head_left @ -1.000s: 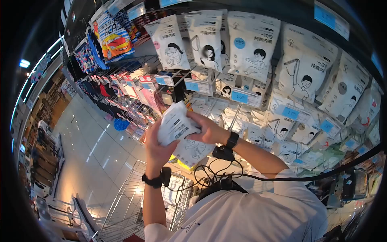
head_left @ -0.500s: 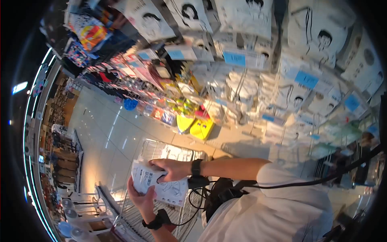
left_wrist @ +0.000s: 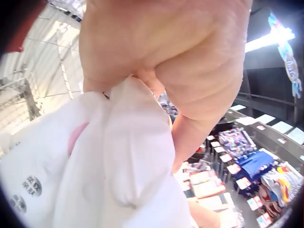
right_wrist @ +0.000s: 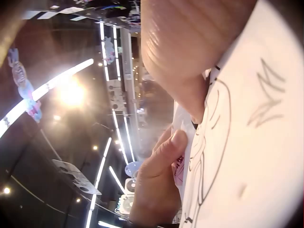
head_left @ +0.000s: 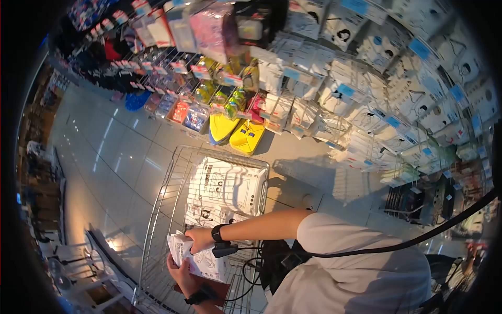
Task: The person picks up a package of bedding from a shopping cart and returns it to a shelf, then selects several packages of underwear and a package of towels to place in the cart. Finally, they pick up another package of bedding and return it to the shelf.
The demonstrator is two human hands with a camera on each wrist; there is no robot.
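A white soft package (head_left: 211,263) with black print and line drawings is held over the shopping cart (head_left: 151,246) in the head view. My left hand (head_left: 180,273) grips its near left edge, thumb on the front. From the far side my right hand (head_left: 201,239) pinches the upper part. The left wrist view has the crumpled white wrapping (left_wrist: 137,156) running up into the left hand (left_wrist: 161,57). In the right wrist view, a drawn figure fills the package front (right_wrist: 251,142) beside the right hand (right_wrist: 185,47), with the left thumb (right_wrist: 166,152) behind.
Larger white printed packages (head_left: 230,183) lie in the cart's far end. Beyond it, yellow boards (head_left: 247,137) stand on the floor below racks of hanging packages (head_left: 361,104). A black cable (head_left: 366,249) runs across the right shoulder. A reddish-brown flat thing (head_left: 217,293) lies below the held package.
Both hands have brought the package down and left, away from the hanging rack to over the cart. The head view has tilted down, showing more of the cart and floor.
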